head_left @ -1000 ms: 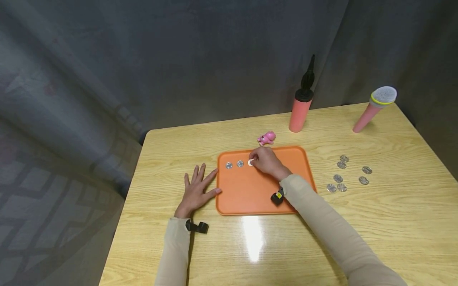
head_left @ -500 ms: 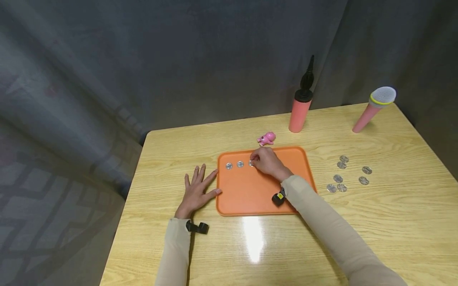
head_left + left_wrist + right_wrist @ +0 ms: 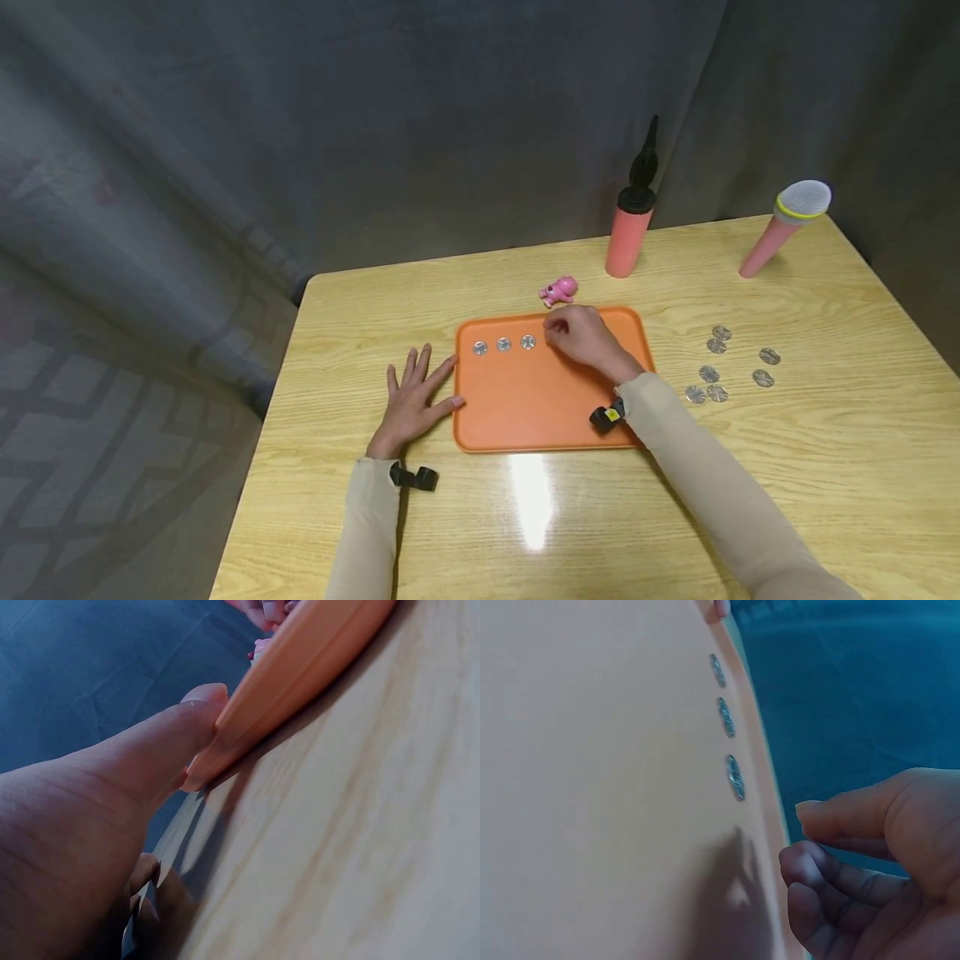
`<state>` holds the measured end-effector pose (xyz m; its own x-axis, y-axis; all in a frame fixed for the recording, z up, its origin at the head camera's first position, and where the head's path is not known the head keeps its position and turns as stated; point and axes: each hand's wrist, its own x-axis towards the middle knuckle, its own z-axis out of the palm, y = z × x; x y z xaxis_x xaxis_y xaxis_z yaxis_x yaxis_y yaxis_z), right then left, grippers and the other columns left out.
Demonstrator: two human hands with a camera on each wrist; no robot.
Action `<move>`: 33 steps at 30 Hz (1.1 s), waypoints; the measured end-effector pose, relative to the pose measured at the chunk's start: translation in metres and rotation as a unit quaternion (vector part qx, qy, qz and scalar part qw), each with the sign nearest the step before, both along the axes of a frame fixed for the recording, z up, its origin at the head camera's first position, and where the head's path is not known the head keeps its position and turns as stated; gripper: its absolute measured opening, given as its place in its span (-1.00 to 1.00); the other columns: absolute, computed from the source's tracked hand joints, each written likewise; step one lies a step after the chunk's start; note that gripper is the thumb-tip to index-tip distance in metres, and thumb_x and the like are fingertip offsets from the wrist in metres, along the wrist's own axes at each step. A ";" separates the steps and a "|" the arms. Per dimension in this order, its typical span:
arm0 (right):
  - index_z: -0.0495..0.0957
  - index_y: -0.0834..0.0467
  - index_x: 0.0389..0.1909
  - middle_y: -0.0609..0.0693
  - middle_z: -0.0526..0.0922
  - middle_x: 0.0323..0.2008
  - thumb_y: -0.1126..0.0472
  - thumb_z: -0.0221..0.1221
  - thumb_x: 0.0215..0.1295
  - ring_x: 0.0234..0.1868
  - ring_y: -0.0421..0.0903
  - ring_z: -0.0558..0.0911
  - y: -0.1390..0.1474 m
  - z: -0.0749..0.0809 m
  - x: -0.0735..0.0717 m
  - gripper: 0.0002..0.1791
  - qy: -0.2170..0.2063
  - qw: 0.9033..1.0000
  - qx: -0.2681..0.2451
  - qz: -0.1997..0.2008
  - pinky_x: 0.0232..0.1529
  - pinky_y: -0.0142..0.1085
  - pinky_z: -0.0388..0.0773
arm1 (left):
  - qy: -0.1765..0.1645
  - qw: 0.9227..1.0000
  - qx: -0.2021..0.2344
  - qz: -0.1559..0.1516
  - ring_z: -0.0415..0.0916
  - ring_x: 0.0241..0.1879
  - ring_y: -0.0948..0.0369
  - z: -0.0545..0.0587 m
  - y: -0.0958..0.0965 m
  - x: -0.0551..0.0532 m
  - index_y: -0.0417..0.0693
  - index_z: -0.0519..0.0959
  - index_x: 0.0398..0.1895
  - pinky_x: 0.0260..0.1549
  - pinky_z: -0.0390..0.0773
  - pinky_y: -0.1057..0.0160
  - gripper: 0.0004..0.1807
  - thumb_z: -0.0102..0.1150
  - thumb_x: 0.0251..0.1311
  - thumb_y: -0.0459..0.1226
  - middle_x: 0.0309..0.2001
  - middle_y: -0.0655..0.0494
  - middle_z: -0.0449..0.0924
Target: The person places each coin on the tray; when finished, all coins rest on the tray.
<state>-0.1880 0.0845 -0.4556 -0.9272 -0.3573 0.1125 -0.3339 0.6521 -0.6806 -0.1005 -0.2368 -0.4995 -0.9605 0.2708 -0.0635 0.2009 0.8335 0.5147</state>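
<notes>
My left hand [image 3: 407, 412] lies flat on the table with its fingers spread, thumb and index fingertip at the left rim of an orange tray [image 3: 517, 408]. In the left wrist view the thumb [image 3: 172, 727] touches the tray's side. Three silver coins [image 3: 504, 344] lie in a row along the tray's far edge. Just right of the rightmost coin [image 3: 736, 778], my right hand [image 3: 587, 337] hovers over the tray, its fingers loosely bent. A gap shows between its thumb and fingers in the right wrist view, with nothing held there.
Several more silver coins [image 3: 708, 375] lie scattered on the table right of the tray. A small pink figurine [image 3: 559, 290] sits behind the tray. Farther back stand a pink hand pump [image 3: 628, 242] with a black top and a pink toy microphone [image 3: 772, 242].
My right hand has let go of the third coin and moved right, leaving that coin in full view. My left hand stays where it was.
</notes>
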 end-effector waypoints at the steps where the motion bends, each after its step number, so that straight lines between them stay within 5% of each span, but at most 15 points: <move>1: 0.73 0.32 -0.20 0.16 0.77 -0.31 0.34 0.30 0.25 -0.30 0.00 0.68 0.003 0.001 0.001 -0.84 -0.002 1.000 -0.001 -0.001 -0.17 -0.08 0.66 | 0.000 1.000 -0.001 0.000 -0.45 0.64 -0.13 0.000 0.000 0.000 0.38 0.15 0.56 0.45 -0.56 -0.40 -0.20 0.18 0.28 0.15 0.65 -0.08 -0.26; 22: 0.71 0.35 -0.15 0.21 0.73 -0.31 0.34 0.29 0.28 -0.30 0.02 0.65 0.058 0.018 0.022 -0.81 -0.009 0.999 0.004 -0.049 -0.19 -0.16 0.57 | 0.009 1.000 0.001 -0.001 -0.43 0.64 -0.14 0.001 0.000 0.000 0.37 0.16 0.56 0.44 -0.53 -0.43 -0.20 0.18 0.28 0.15 0.65 -0.11 -0.23; 33: 0.72 0.33 -0.19 0.19 0.74 -0.35 0.31 0.33 0.24 -0.34 0.00 0.67 0.090 0.019 0.036 -0.82 0.009 0.996 -0.001 -0.087 -0.31 -0.38 0.51 | 0.001 1.000 -0.005 -0.001 -0.44 0.64 -0.14 0.003 0.000 0.000 0.38 0.15 0.56 0.44 -0.54 -0.42 -0.20 0.16 0.28 0.17 0.65 -0.10 -0.24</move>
<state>-0.1517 0.1747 -0.4367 -0.9727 -0.1913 0.1311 -0.2287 0.6992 -0.6773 -0.1002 -0.2366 -0.4970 -0.9599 0.2728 -0.0648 0.2041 0.8383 0.5056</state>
